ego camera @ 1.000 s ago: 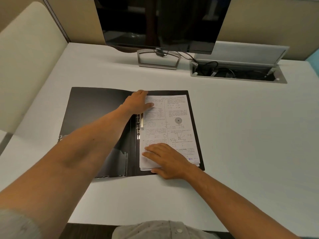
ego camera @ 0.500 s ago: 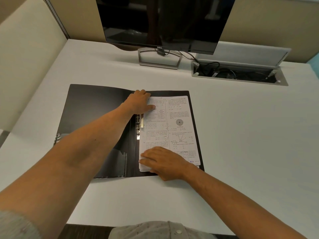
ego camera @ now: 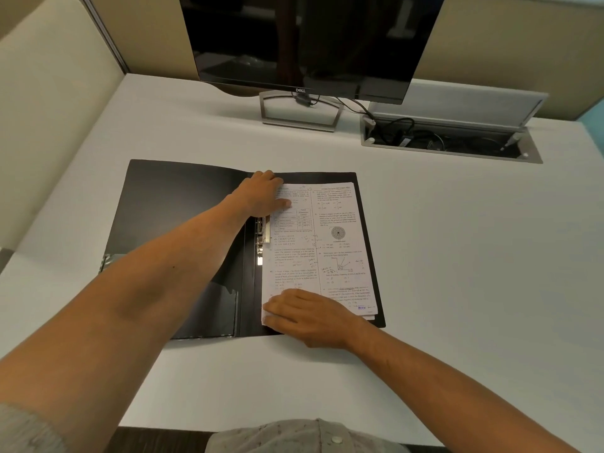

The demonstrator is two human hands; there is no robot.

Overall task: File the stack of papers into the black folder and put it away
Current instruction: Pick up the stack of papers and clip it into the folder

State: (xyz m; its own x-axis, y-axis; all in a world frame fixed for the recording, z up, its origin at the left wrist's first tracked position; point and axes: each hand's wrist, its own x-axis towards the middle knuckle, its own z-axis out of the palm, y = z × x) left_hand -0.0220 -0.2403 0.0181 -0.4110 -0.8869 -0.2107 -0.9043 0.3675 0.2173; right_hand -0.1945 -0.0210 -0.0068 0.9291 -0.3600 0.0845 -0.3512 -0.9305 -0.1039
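The black folder lies open flat on the white desk. A stack of printed papers rests on its right half, beside the metal clip at the spine. My left hand lies at the stack's top left corner, thumb on the top sheet. At the bottom left corner my right hand presses flat, fingers spread over the paper edge. Neither hand grips anything.
A dark monitor on a metal stand stands at the back. To its right is an open cable tray with wires. Beige partitions wall the desk on the left and behind. The desk's front edge is close to my body.
My right hand has slid a little left along the stack's bottom edge, toward the spine. The left hand stays at the top corner. The camera has shifted slightly.
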